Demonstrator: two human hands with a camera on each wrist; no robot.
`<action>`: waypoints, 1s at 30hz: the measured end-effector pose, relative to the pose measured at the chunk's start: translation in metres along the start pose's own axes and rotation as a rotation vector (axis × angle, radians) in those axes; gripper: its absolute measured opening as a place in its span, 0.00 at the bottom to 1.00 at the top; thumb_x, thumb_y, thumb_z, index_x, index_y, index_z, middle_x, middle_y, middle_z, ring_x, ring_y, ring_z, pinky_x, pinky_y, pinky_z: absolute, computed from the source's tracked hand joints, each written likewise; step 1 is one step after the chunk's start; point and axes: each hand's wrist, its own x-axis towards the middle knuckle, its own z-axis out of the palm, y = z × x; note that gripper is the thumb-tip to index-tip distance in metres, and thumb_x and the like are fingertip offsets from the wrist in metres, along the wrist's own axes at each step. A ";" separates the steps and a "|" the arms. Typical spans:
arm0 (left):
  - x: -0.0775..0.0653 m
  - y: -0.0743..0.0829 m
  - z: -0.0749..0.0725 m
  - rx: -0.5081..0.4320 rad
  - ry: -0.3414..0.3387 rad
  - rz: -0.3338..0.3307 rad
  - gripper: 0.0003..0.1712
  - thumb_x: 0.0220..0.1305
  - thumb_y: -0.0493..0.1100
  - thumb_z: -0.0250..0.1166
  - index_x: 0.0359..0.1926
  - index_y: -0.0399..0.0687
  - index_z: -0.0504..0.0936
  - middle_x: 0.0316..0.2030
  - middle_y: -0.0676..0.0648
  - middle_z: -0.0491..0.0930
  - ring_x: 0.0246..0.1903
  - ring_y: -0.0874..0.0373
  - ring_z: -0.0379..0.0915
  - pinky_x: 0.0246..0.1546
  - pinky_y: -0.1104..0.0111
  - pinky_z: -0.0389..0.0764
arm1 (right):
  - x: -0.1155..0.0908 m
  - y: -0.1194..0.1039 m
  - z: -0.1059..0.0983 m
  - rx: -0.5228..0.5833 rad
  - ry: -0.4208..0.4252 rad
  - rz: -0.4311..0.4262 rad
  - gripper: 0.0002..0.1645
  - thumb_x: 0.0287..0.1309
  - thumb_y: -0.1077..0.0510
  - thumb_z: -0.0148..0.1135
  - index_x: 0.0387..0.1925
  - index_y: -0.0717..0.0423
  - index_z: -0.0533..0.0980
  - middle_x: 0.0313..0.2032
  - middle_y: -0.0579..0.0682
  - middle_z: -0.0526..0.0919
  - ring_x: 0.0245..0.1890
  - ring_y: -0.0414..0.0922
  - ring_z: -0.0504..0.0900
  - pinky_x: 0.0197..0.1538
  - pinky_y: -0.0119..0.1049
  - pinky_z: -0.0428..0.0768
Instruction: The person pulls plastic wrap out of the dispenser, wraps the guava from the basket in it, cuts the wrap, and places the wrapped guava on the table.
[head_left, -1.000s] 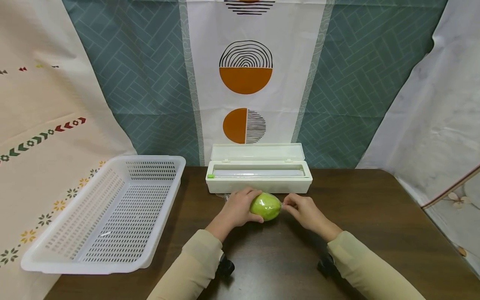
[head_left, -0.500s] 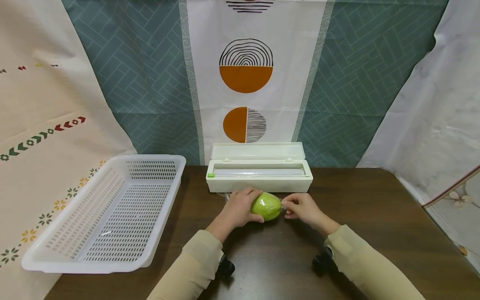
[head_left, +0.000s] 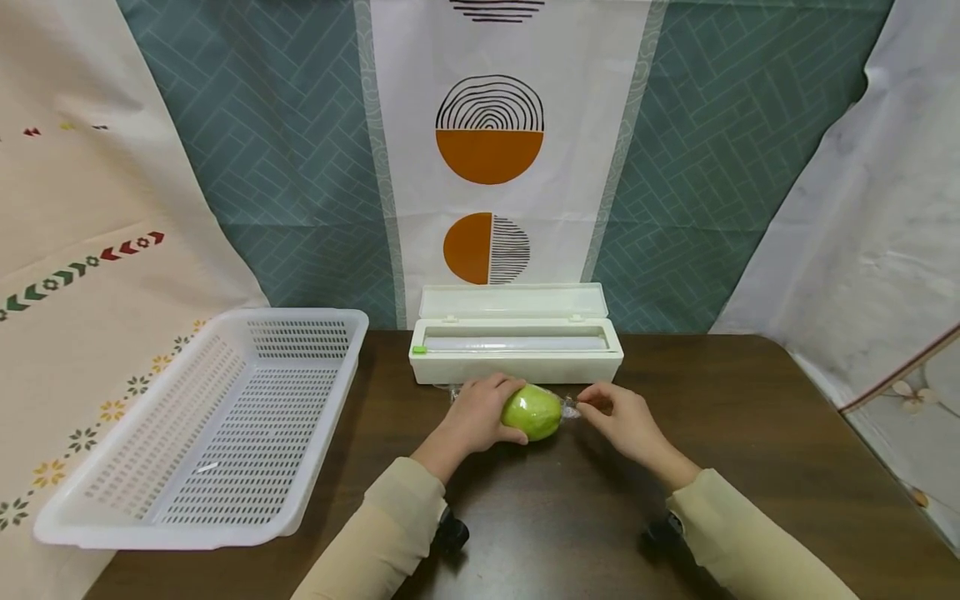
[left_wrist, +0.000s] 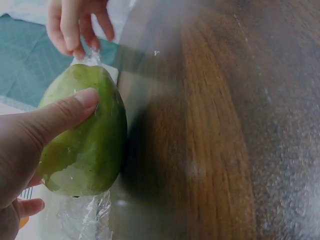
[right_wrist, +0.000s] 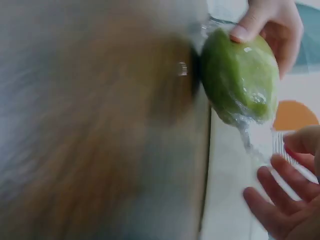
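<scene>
My left hand (head_left: 480,417) grips a green papaya (head_left: 532,412) wrapped in clear cling film, holding it on its side just above or on the dark table. In the left wrist view my thumb (left_wrist: 65,112) lies along the papaya (left_wrist: 87,135). A twisted tail of film (head_left: 570,408) sticks out at the right end; loose film (left_wrist: 87,215) hangs at the other end. Beside the twisted tail is my right hand (head_left: 626,425). In the right wrist view its fingers (right_wrist: 280,192) are spread and loosely bent, the tips close to the tail (right_wrist: 252,142).
Behind the hands stands a white cling film box (head_left: 517,367), lid up, with a roll inside and a green slider at its left. On the left is a white perforated basket (head_left: 300,500). The dark wooden table (head_left: 750,433) extends right, and patterned cloths hang behind.
My right hand has moved slightly right, away from the papaya, and more of the twisted film tail shows. The left hand keeps its hold in the same place.
</scene>
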 end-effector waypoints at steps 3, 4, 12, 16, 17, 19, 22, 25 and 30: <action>0.000 -0.001 0.000 -0.006 0.000 0.000 0.47 0.44 0.66 0.72 0.64 0.53 0.70 0.57 0.49 0.73 0.54 0.50 0.72 0.56 0.55 0.70 | -0.009 -0.003 -0.001 -0.202 0.029 -0.189 0.08 0.53 0.62 0.68 0.37 0.56 0.83 0.38 0.49 0.83 0.37 0.44 0.82 0.40 0.38 0.81; 0.000 -0.001 0.000 -0.007 0.001 0.000 0.47 0.44 0.66 0.72 0.64 0.53 0.70 0.57 0.49 0.74 0.54 0.50 0.73 0.55 0.55 0.70 | -0.011 -0.004 0.000 -0.253 0.013 -0.240 0.11 0.52 0.62 0.68 0.40 0.57 0.83 0.41 0.50 0.83 0.40 0.45 0.82 0.43 0.40 0.81; 0.000 -0.001 0.001 -0.019 0.016 0.006 0.47 0.44 0.65 0.72 0.63 0.53 0.70 0.57 0.49 0.74 0.54 0.51 0.73 0.55 0.55 0.71 | -0.010 -0.004 0.010 -0.449 -0.075 -0.345 0.27 0.51 0.61 0.69 0.55 0.62 0.76 0.50 0.55 0.81 0.51 0.52 0.79 0.51 0.46 0.78; 0.000 0.000 0.002 -0.024 0.023 0.010 0.46 0.43 0.64 0.73 0.63 0.52 0.71 0.57 0.48 0.74 0.53 0.51 0.73 0.54 0.55 0.71 | -0.005 -0.003 0.015 -0.455 -0.038 -0.375 0.23 0.51 0.63 0.68 0.51 0.65 0.78 0.42 0.53 0.83 0.43 0.49 0.81 0.46 0.42 0.81; 0.000 0.000 0.002 -0.020 0.024 0.008 0.46 0.43 0.64 0.73 0.63 0.53 0.70 0.57 0.49 0.74 0.53 0.51 0.73 0.55 0.55 0.71 | -0.004 -0.003 0.016 -0.456 -0.032 -0.381 0.22 0.52 0.64 0.68 0.50 0.66 0.78 0.40 0.53 0.83 0.41 0.48 0.81 0.44 0.41 0.81; 0.000 0.000 0.003 -0.015 0.028 0.007 0.46 0.43 0.64 0.73 0.63 0.53 0.71 0.56 0.49 0.74 0.54 0.52 0.73 0.55 0.55 0.71 | -0.002 -0.004 0.018 -0.468 -0.023 -0.388 0.19 0.52 0.65 0.67 0.48 0.66 0.79 0.37 0.52 0.82 0.38 0.46 0.80 0.42 0.40 0.81; 0.000 0.000 0.003 -0.015 0.038 0.007 0.46 0.43 0.65 0.73 0.63 0.53 0.71 0.56 0.50 0.74 0.54 0.52 0.72 0.55 0.54 0.71 | 0.001 -0.006 0.020 -0.495 -0.013 -0.379 0.16 0.53 0.65 0.66 0.45 0.66 0.81 0.33 0.50 0.81 0.34 0.45 0.79 0.39 0.39 0.81; 0.000 0.000 0.003 -0.016 0.045 0.009 0.46 0.43 0.64 0.73 0.63 0.52 0.71 0.56 0.50 0.74 0.54 0.53 0.72 0.55 0.54 0.71 | 0.002 -0.006 0.023 -0.532 -0.001 -0.364 0.11 0.53 0.65 0.66 0.40 0.64 0.82 0.29 0.49 0.80 0.32 0.45 0.78 0.36 0.38 0.80; -0.001 0.001 0.003 -0.009 0.053 0.011 0.46 0.42 0.64 0.73 0.62 0.52 0.71 0.56 0.50 0.74 0.53 0.53 0.73 0.54 0.55 0.71 | 0.002 -0.006 0.025 -0.569 -0.015 -0.341 0.03 0.54 0.65 0.65 0.33 0.60 0.81 0.27 0.47 0.78 0.30 0.45 0.77 0.33 0.39 0.79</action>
